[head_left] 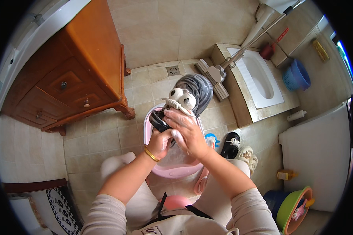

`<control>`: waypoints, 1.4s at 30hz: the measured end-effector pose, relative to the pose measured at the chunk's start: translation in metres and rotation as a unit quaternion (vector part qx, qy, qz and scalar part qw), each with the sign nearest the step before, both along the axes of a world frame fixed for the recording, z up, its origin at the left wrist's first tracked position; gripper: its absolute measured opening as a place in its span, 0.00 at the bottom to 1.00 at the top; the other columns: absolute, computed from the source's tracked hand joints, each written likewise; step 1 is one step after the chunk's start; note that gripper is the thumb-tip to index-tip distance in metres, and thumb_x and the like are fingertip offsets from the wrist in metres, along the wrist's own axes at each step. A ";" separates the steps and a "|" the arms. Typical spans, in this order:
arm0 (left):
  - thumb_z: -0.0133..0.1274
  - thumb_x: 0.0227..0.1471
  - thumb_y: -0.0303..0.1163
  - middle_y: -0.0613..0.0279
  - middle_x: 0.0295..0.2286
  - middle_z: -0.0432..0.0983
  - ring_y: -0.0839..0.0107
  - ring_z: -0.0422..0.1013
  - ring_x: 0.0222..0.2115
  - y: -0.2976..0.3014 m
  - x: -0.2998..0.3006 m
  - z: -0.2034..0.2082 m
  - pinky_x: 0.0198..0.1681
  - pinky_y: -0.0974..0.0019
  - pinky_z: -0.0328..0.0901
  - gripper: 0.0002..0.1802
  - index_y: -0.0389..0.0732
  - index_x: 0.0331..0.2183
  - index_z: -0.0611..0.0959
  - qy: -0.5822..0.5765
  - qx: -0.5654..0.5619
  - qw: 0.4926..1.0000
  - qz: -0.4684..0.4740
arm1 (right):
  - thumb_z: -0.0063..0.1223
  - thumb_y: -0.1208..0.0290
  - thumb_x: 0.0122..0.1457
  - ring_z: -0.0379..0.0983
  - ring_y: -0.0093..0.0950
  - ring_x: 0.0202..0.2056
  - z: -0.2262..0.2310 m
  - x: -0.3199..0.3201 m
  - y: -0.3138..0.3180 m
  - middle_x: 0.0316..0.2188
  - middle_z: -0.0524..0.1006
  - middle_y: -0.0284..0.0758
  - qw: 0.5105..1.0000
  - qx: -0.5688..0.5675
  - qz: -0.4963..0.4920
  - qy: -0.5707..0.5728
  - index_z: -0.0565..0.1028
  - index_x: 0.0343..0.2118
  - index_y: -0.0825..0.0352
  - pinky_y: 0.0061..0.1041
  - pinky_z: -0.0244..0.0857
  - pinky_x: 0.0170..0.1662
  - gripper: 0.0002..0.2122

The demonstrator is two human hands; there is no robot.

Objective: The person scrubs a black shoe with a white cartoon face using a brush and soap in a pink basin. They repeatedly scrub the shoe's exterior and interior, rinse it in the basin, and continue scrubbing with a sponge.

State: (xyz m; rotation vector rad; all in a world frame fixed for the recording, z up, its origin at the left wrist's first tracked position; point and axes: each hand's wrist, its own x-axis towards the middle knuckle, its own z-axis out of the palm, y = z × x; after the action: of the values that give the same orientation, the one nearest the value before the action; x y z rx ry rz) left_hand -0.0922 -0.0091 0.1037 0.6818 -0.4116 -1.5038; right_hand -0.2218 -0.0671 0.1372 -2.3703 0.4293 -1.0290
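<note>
A black slipper (202, 90) streaked with white suds is held over a pink basin (176, 171). Two big white eye-shaped ornaments and a knotted white cord sit on its upper. My left hand (160, 143), with a gold bangle at the wrist, grips the slipper's dark near end. Across its upper, just below the cord, lie the fingers of my right hand (189, 133), bent over and pressing on it; foam coats that hand. Cloudy water shows in the basin beneath. My palms and the slipper's underside are hidden.
Right of the basin are a blue-and-white brush-like item (211, 140), another black slipper (230, 145) and cream clogs (247, 156). A wooden cabinet (82, 58) stands left. Farther right are a mop (215, 74), a squat toilet (259, 78) and stacked basins (292, 209).
</note>
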 end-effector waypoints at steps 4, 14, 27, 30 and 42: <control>0.46 0.46 0.28 0.59 0.47 0.68 0.65 0.63 0.50 -0.007 0.014 0.016 0.55 0.62 0.56 0.27 0.41 0.52 0.67 0.047 -0.081 0.996 0.013 | 0.50 0.76 0.53 0.57 0.41 0.58 -0.006 0.001 0.014 0.57 0.62 0.41 1.000 0.008 -0.005 0.012 0.65 0.54 0.66 0.43 0.43 0.62 0.23; 0.34 0.59 0.56 0.63 0.45 0.69 0.66 0.66 0.47 -0.002 0.010 0.018 0.52 0.61 0.60 0.30 0.44 0.51 0.67 0.089 -0.004 0.991 -0.103 | 0.54 0.80 0.41 0.64 0.35 0.41 -0.017 0.010 0.018 0.40 0.67 0.37 0.968 -0.184 -0.172 0.005 0.70 0.50 0.64 0.33 0.59 0.43 0.27; 0.39 0.60 0.44 0.57 0.38 0.74 0.65 0.71 0.38 -0.020 0.016 0.007 0.44 0.62 0.66 0.21 0.37 0.43 0.73 0.236 -0.013 0.971 -0.018 | 0.49 0.76 0.50 0.64 0.44 0.52 -0.020 0.013 0.021 0.51 0.66 0.48 0.995 -0.094 -0.018 -0.036 0.68 0.52 0.68 0.40 0.54 0.55 0.22; 0.40 0.59 0.48 0.61 0.38 0.74 0.69 0.71 0.40 -0.015 0.012 0.007 0.47 0.64 0.65 0.20 0.43 0.41 0.76 0.222 0.034 0.973 -0.051 | 0.48 0.66 0.54 0.61 0.39 0.56 -0.009 0.007 0.018 0.54 0.65 0.41 0.990 -0.114 -0.046 0.067 0.66 0.54 0.67 0.40 0.47 0.59 0.23; 0.40 0.59 0.48 0.64 0.42 0.72 0.72 0.69 0.42 -0.009 0.015 0.015 0.48 0.66 0.64 0.21 0.43 0.44 0.74 0.164 0.060 0.985 -0.015 | 0.52 0.63 0.52 0.57 0.35 0.58 -0.005 0.008 0.017 0.59 0.59 0.38 0.986 -0.055 -0.084 0.134 0.60 0.58 0.63 0.45 0.41 0.62 0.29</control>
State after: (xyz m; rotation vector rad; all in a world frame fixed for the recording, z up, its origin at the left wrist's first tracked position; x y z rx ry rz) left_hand -0.0776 -0.0183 0.1190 0.5094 -0.0821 -1.6451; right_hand -0.2141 -0.0501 0.1324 -2.6187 0.6976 -0.8248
